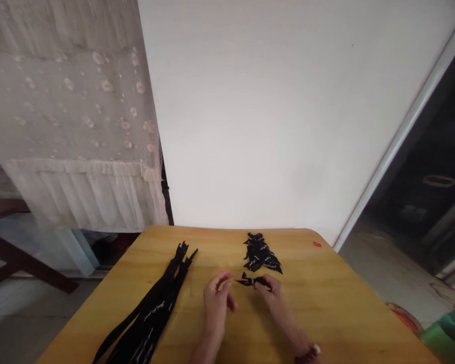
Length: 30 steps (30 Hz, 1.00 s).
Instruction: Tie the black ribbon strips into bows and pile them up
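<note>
My right hand (270, 292) pinches a small black ribbon bow (247, 280) with white marks, just above the wooden table. To its left, my left hand (219, 294) is held with fingers curved and apart, nothing between them, close to the bow's pointed tail but not touching it. Beyond my right hand lies a stack of black ribbon bows (258, 253) with white lettering, overlapping in a column. Long black ribbon strips (155, 303), printed in white, are spread lengthwise on the left of the table.
The wooden table (318, 313) has rounded far corners and meets a white wall panel (250, 126). A small red object (317, 244) rests near the far right corner. A lace curtain (79, 111) hangs at left. Something green (449, 331) stands on the floor at right.
</note>
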Available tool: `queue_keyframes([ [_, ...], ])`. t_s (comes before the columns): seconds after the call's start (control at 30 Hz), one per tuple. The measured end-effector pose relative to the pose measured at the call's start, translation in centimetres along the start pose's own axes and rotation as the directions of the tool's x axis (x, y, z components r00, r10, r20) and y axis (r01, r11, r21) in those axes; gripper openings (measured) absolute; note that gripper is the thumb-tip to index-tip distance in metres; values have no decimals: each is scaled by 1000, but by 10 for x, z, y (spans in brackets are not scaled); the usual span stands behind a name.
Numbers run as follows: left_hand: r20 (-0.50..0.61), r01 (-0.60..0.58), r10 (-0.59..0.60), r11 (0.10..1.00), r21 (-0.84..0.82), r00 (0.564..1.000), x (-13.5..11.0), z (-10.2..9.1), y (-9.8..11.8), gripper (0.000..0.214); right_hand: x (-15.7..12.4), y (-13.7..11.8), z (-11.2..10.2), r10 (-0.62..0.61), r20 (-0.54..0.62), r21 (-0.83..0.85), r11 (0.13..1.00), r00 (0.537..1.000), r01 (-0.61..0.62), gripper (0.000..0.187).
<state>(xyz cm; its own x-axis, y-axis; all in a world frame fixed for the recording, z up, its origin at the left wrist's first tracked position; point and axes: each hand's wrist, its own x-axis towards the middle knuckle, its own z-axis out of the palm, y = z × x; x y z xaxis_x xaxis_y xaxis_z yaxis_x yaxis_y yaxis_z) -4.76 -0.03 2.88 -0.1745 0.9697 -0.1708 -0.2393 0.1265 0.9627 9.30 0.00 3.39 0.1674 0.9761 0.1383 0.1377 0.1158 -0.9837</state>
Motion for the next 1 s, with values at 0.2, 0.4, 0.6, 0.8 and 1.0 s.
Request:
queue_keyframes([
  [0.2,118,167,-142,956,-240,983,-5,10,-1,28,-6,3,6,-19,50,-11,1000,999,20,15],
  [0.4,235,204,-149,951,-233,961,-6,9,-4,17,-9,4,10,-27,137,25,999,990,24,13],
  [0.6,235,91,-66,991,-94,970,-5,13,-9,13,-9,3,10,-39,123,0,999,992,39,14],
  [0.8,200,31,-28,999,-13,979,-2,17,-13,18,-9,4,11,-67,130,-30,997,989,72,15],
  [1.0,147,95,-101,994,46,984,0,14,-14,24,-6,3,6,-81,80,-5,997,993,82,18],
])
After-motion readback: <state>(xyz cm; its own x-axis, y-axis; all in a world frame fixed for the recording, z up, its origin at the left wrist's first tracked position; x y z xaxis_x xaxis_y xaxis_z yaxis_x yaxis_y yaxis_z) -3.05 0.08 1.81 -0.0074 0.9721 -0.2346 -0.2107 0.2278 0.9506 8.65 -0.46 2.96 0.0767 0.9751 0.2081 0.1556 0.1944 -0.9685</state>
